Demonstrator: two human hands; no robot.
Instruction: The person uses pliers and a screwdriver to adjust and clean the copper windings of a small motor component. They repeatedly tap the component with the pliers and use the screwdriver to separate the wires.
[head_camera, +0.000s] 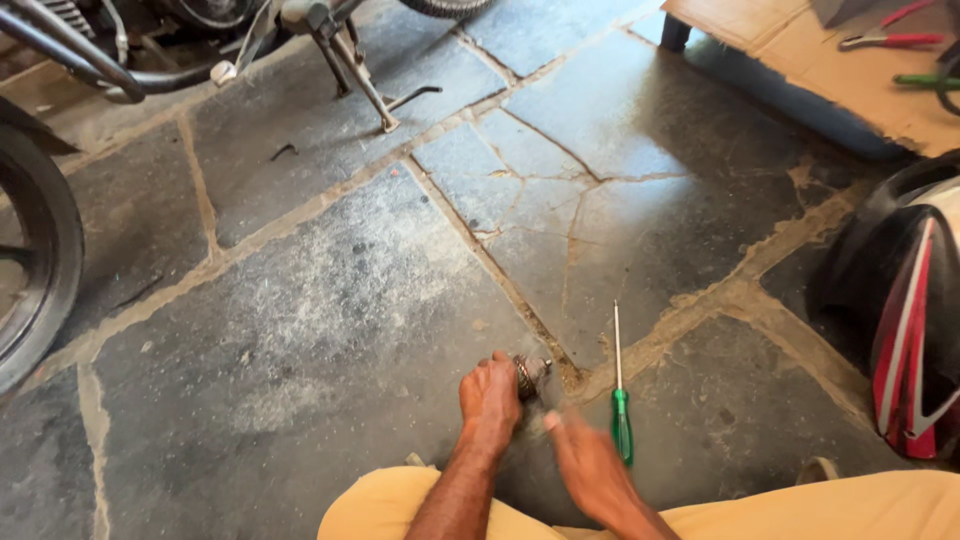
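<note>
While L hand (490, 398) grips small metal part (529, 374) on floor (300, 300), R hand (585, 462), blurred, grip unclear; screwdriver (620, 400) at 3 o'clock. Risk: part could slip, roll into crack.

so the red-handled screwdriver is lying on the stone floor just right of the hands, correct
Not quite: the head view shows the screwdriver has a green handle, not red. It does lie on the stone floor just right of the right hand.
</note>
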